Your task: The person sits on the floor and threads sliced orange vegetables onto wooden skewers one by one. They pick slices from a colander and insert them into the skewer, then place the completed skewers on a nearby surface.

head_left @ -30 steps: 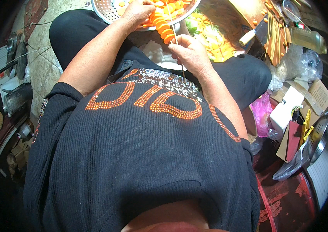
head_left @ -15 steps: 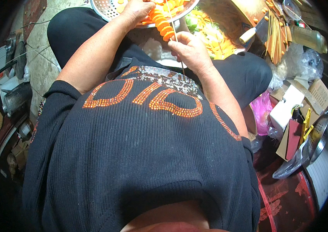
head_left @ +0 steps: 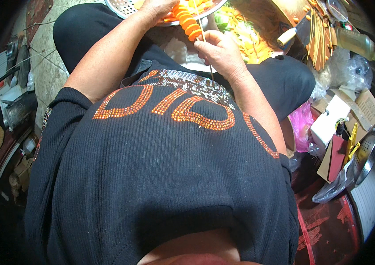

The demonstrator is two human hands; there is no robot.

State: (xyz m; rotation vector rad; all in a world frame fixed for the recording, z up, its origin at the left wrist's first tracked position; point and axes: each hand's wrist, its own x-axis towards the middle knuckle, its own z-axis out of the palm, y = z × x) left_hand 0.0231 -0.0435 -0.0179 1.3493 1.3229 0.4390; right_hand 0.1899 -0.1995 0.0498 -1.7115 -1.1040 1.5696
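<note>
A row of round orange carrot slices [head_left: 187, 22], overlapping like a spiral, stretches between my two hands above the colander's near rim. My left hand [head_left: 157, 9] is closed at the upper end of this row; the top edge of the view cuts off part of its fingers. A thin wooden skewer [head_left: 201, 27] runs along the right side of the slices. My right hand [head_left: 220, 51] pinches the skewer by the lowest slice, and the skewer's lower end shows beneath this hand. Whether the skewer passes through any slices I cannot tell. The metal colander [head_left: 123, 12] holds more cut carrot.
Right of my hands lie orange and green vegetable peelings [head_left: 245, 37]. Beyond them are a cleaver [head_left: 303, 31] with a pale handle [head_left: 286, 37], a bunch of skewers [head_left: 317, 37] and a jar [head_left: 355, 43]. Plastic bags [head_left: 349, 73] and cardboard [head_left: 364, 106] crowd the right side.
The carrot slices, the colander and my left hand have shifted slightly upward in view. My right hand, still pinching, sits a little farther right.
</note>
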